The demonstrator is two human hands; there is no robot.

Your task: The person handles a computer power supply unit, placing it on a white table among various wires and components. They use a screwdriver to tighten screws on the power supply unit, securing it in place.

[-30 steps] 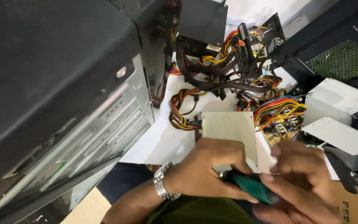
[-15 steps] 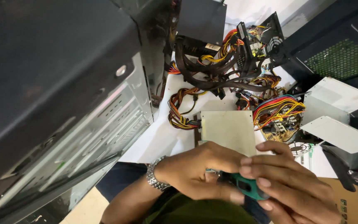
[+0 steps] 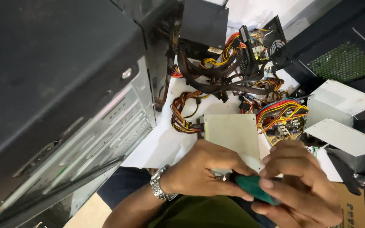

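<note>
Both hands gripped closed on the green screwdriver handle (image 3: 254, 188), right hand (image 3: 294, 181) over left hand (image 3: 201, 171), its axis apparently pointing left toward the grey box (image 3: 232, 135) just beyond, tip hidden.

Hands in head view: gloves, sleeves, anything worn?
Both hands bare, no gloves. The left hand has a silver metal link-band watch at the wrist; the forearm below it is bare, no sleeve in view. The right hand shows no ring or band; its wrist is out of frame.

Computer repair workshop: opened power supplies (image 3: 233, 133), cases (image 3: 64, 105)
</note>
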